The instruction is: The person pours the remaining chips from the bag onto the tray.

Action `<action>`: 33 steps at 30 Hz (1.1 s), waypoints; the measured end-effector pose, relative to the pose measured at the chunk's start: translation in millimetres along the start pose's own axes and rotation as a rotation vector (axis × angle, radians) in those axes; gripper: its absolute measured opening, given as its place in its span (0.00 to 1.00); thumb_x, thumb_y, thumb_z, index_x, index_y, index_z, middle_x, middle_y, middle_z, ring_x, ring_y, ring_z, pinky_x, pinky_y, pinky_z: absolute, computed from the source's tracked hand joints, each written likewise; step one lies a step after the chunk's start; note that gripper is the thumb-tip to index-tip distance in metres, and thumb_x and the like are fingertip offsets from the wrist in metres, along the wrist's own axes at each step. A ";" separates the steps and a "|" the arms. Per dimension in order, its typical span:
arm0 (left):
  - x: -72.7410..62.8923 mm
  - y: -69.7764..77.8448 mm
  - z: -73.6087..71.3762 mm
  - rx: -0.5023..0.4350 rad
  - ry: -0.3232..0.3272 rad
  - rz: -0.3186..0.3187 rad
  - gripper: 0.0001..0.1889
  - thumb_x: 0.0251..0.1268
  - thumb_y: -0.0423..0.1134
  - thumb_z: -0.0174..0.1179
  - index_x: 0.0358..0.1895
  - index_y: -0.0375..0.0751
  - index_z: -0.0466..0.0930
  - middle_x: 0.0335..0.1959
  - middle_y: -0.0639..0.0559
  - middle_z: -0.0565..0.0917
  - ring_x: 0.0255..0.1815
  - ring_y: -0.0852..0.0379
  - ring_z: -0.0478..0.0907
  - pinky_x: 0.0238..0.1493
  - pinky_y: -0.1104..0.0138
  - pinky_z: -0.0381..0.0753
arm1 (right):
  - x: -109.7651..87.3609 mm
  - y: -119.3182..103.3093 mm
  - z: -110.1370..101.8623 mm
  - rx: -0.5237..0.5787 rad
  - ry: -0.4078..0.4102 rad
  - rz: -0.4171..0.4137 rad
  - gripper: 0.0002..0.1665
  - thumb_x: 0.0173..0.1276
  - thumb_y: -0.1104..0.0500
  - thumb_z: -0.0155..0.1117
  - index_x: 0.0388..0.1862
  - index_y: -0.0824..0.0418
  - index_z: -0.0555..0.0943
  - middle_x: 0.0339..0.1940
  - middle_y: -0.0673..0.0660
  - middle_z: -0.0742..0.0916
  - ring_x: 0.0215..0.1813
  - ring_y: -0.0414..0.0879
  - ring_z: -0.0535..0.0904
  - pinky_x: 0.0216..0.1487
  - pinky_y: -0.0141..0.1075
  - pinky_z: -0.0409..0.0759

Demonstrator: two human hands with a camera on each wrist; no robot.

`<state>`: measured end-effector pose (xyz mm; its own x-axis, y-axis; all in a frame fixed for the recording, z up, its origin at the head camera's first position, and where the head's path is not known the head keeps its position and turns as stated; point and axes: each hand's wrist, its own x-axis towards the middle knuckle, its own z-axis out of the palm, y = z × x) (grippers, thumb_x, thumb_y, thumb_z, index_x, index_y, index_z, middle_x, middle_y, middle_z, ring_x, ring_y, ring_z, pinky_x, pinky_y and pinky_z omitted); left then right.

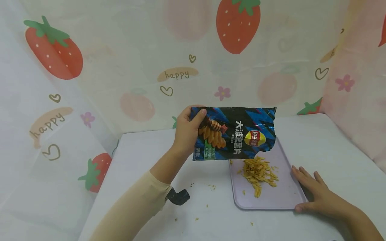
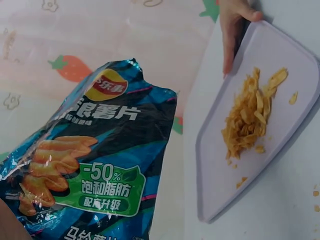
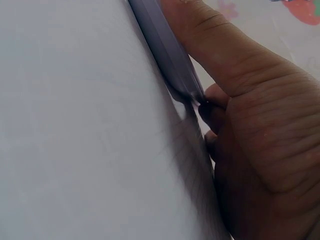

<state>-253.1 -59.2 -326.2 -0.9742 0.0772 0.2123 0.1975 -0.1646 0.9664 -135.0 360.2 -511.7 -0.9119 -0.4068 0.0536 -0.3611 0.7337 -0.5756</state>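
Observation:
My left hand [image 1: 188, 134] grips a blue and black potato chip bag [image 1: 230, 134] by one end, thumb across its front. The bag is held sideways above the table, and its torn lower right corner overlaps the far part of a pale lilac tray [image 1: 283, 197]. On that tray lies a heap of yellow broken chips [image 1: 257, 172]. My right hand [image 1: 324, 197] touches the tray's right edge, its fingers spread and mostly straight, the thumb at the near corner. In the right wrist view, the thumb [image 3: 220, 45] lies along the tray's rim [image 3: 167, 50].
Small crumbs [image 1: 212, 187] are scattered on the white table [image 1: 135, 187] left of and in front of the tray. A black curved object [image 1: 179, 196] shows beside the left sleeve. Behind the table hangs a strawberry-patterned cloth [image 1: 135, 50].

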 end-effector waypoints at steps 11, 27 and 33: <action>-14.3 1.1 -14.7 0.022 0.116 0.022 0.11 0.74 0.47 0.63 0.52 0.47 0.81 0.44 0.52 0.84 0.46 0.56 0.81 0.48 0.67 0.83 | 0.7 9.3 9.5 -0.021 0.097 -0.101 0.74 0.48 0.44 0.84 0.85 0.57 0.49 0.84 0.67 0.57 0.77 0.17 0.28 0.73 0.24 0.14; -36.3 -20.7 -59.3 0.028 0.305 -0.080 0.18 0.73 0.52 0.63 0.57 0.48 0.79 0.54 0.49 0.82 0.56 0.54 0.79 0.59 0.64 0.82 | 1.3 15.1 12.6 -0.064 0.156 -0.181 0.75 0.45 0.44 0.85 0.85 0.60 0.51 0.82 0.32 0.48 0.79 0.20 0.30 0.74 0.25 0.16; -44.6 -30.7 -74.5 0.024 0.373 -0.137 0.18 0.75 0.51 0.61 0.60 0.47 0.76 0.57 0.49 0.79 0.59 0.54 0.78 0.58 0.66 0.82 | 2.9 14.6 14.6 -0.050 0.165 -0.198 0.75 0.43 0.46 0.86 0.84 0.60 0.51 0.81 0.30 0.47 0.80 0.21 0.31 0.74 0.24 0.16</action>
<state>-223.9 -130.8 -376.2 -0.9638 -0.2660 0.0182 0.0612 -0.1540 0.9862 -140.0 361.8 -531.8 -0.8405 -0.4541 0.2957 -0.5412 0.6765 -0.4995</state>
